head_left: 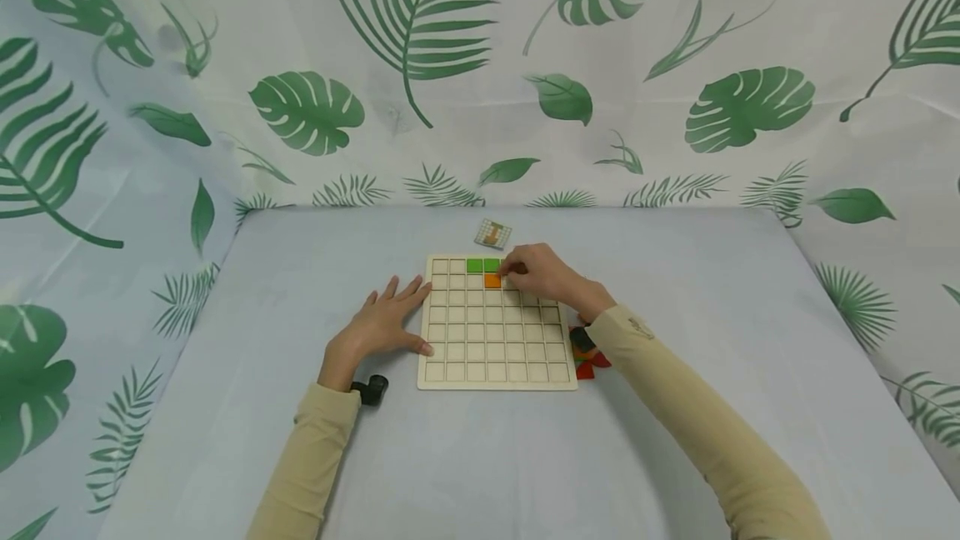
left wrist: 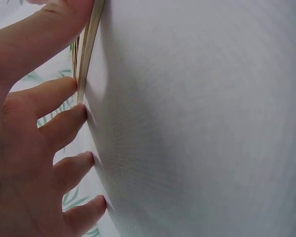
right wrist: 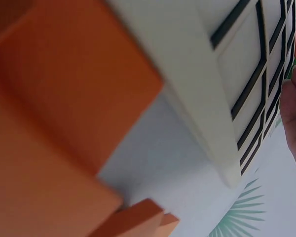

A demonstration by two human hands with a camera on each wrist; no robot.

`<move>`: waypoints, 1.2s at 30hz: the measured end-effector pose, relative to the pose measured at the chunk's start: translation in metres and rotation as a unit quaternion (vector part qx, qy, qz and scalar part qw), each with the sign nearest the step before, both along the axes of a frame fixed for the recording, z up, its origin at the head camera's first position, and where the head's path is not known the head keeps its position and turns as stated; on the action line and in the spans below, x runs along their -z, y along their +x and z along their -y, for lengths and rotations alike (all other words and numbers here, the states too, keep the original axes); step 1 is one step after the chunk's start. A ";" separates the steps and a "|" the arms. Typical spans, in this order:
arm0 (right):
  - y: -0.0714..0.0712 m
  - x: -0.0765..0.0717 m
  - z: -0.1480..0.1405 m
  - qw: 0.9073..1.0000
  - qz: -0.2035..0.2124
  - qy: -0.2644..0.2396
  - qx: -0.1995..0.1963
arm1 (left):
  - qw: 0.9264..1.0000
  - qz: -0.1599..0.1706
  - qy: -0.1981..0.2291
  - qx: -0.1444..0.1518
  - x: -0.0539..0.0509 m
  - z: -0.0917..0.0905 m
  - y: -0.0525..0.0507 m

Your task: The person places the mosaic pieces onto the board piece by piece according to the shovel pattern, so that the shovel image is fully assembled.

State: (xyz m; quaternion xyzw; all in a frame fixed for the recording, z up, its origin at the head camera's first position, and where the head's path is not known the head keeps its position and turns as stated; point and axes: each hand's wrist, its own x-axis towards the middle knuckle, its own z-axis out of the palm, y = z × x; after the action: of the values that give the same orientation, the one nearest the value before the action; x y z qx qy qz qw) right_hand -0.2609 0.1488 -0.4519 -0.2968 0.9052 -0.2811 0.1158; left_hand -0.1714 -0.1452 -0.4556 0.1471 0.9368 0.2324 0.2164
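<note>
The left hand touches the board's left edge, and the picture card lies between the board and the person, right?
Not quite: the picture card lies beyond the far edge of the board, as the head view shows. The left hand does touch the board's left edge.

You see the board [head_left: 476,330] in smooth, matt wood. The tiles [right wrist: 89,84] look smooth and matt too, but it is not clear if they are wood or plastic. The card [head_left: 492,233] seems paper. Your sleeves [head_left: 315,448] are of wrinkled matt cloth, the table cover [head_left: 487,465] of cloth with fine texture.
</note>
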 end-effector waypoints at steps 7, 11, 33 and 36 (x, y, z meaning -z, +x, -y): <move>0.005 -0.002 -0.010 1.000 0.000 -0.001 0.012 | 1.000 0.004 0.004 -0.005 0.000 0.000 0.000; 0.006 -0.003 -0.017 1.000 -0.003 -0.003 0.021 | 1.000 0.003 0.005 -0.007 -0.002 0.000 0.001; 0.020 -0.011 -0.050 0.999 -0.005 0.018 0.037 | 1.000 0.001 0.004 -0.004 0.002 0.002 0.001; 0.021 -0.011 -0.056 0.999 -0.004 0.020 0.041 | 1.000 0.001 0.008 -0.005 0.001 0.002 0.001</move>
State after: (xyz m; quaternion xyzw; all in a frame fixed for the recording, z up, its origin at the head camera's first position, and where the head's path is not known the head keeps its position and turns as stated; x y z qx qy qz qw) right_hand -0.2398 0.2049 -0.4409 -0.2581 0.9225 -0.2667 0.1065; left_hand -0.1704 -0.1468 -0.4569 0.1443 0.9355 0.2406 0.2148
